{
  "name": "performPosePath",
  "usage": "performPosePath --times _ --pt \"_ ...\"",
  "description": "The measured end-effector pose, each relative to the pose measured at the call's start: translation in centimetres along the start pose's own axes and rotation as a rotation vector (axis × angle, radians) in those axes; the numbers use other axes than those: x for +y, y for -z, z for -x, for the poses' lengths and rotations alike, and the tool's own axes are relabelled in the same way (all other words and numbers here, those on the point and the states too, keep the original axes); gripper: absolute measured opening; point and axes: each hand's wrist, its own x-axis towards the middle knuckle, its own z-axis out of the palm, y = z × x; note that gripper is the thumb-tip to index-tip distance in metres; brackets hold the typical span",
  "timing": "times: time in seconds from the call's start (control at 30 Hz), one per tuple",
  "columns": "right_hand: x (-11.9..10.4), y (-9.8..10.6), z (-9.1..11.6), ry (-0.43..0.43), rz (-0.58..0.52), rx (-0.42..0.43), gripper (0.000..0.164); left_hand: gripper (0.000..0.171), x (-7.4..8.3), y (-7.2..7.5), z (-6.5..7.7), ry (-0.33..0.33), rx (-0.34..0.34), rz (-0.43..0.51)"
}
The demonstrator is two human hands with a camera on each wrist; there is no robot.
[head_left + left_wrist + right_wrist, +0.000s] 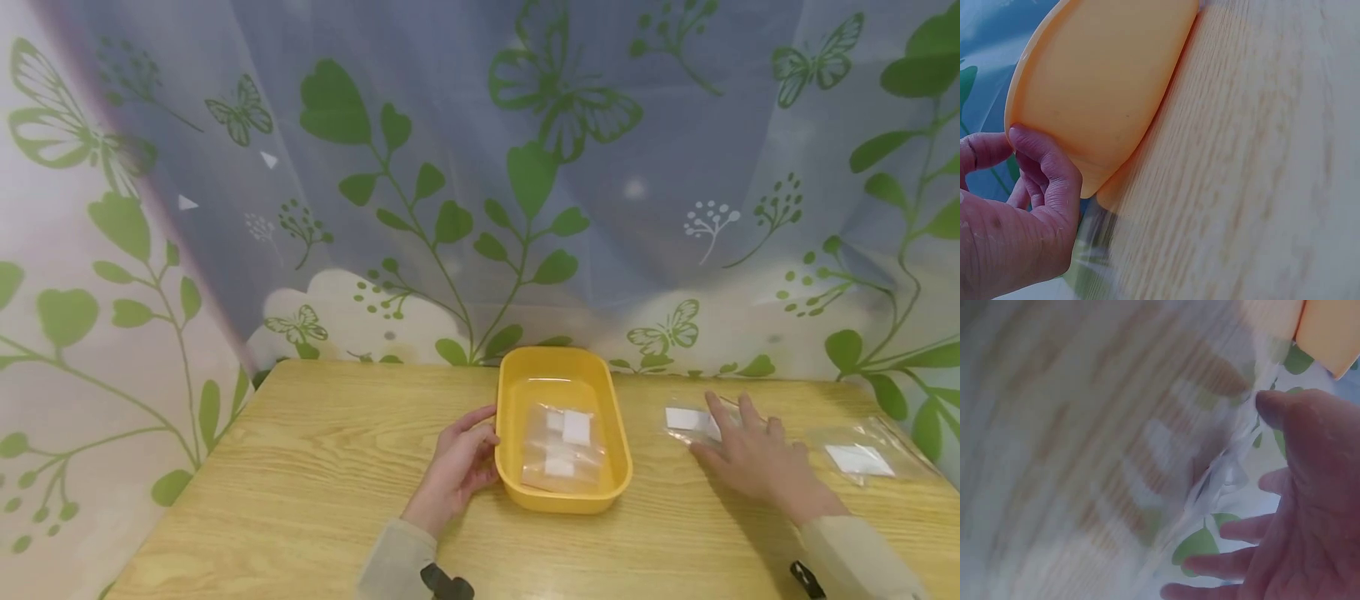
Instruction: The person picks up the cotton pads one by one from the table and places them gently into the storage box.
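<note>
A yellow plastic basket (621, 467) stands on the table, with clear plastic bags (543, 467) bearing white labels inside it. At its left side my left hand (457, 467) holds the rim, thumb and index finger bent against it, as the left wrist view also shows at close range on the basket wall (1104, 81). My right hand (765, 458) reaches over a clear labelled bag (686, 419) to the right of the basket, fingers spread and palm down. In the right wrist view its fingers (1250, 528) are straight and apart, close to the table surface.
Another clear bag with a white label (858, 460) lies at the right of the wooden table (315, 467). Behind the table's far edge hangs a curtain (450, 167) printed with green leaves and butterflies.
</note>
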Motion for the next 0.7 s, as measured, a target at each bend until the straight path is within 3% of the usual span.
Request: performPosePath --times 0.17,0.4,0.7 --pt "0.20 -0.07 -0.53 0.076 -0.001 0.010 0.065 0.062 0.05 0.02 -0.11 0.004 0.001 0.004" --pt "-0.07 0.05 -0.79 0.213 0.031 0.154 0.033 0.062 -0.09 0.03 -0.30 0.006 0.010 0.006" --pt "-0.24 0.80 -0.65 0.220 -0.027 0.169 0.024 0.059 -0.06 0.04 -0.22 0.001 0.012 -0.012"
